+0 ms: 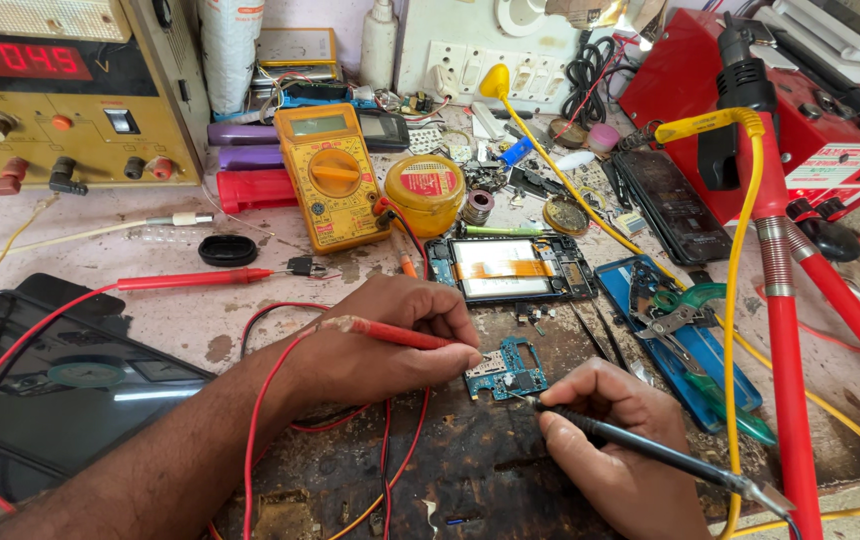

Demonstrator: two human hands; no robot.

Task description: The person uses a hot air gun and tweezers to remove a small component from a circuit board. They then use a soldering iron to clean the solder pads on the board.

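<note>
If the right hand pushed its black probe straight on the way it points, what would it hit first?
The right hand aims its black probe up-left; its tip already seems to touch the blue circuit board, with the left hand just beyond.

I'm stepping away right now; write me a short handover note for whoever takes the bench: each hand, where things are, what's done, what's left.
Left hand: holds the red probe, tip down at the small blue circuit board.
Right hand: holds the black probe, tip at the board's lower right edge.
Things: the board lies on the dark worn mat. The opened phone lies just behind it, the yellow multimeter further back left, a second red probe lies unused on the table.
Done: phone opened, board out, both probes placed on it.
Left: the multimeter's display is unreadable from here, so no reading is confirmed; board is not back in the phone.
</note>
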